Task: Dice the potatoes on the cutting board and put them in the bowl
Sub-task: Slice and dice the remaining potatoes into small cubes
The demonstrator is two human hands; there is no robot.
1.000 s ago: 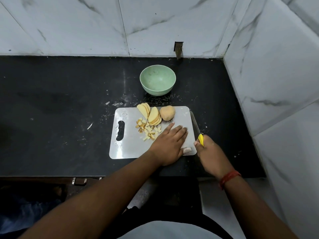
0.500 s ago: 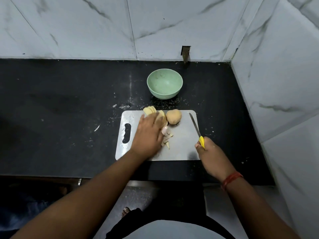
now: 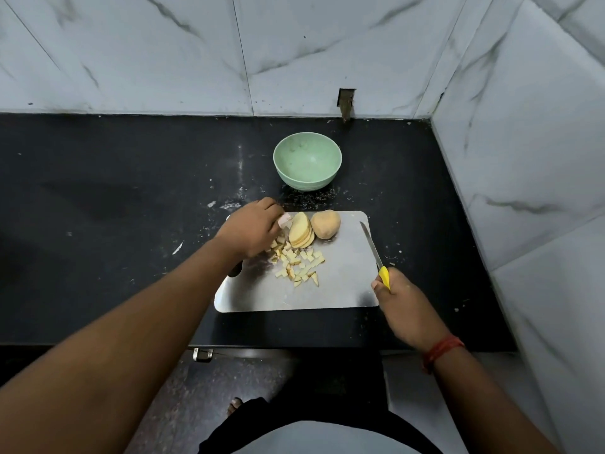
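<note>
Left hand (image 3: 253, 228) is reaching for the potato slices (image 3: 302, 231) at frame centre, fingers curled; can't tell if it's gripping. Right hand (image 3: 404, 306) is clamping the knife (image 3: 376, 257), blade parked at the cutting board (image 3: 343, 290)'s right edge. Diced pieces (image 3: 299, 265) are sitting mid-board, whole potato (image 3: 325, 224) upper right, bowl (image 3: 307, 165) above, empty. Suggest pulling one slice into the bare lower-right area, keeping fingertips tucked.

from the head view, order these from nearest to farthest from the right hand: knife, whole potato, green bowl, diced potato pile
1. knife: gripped in the right hand, blade along the board's right edge.
2. diced potato pile: mid-board, to the hand's left.
3. whole potato: at the board's far edge.
4. green bowl: on the counter beyond the board.
</note>
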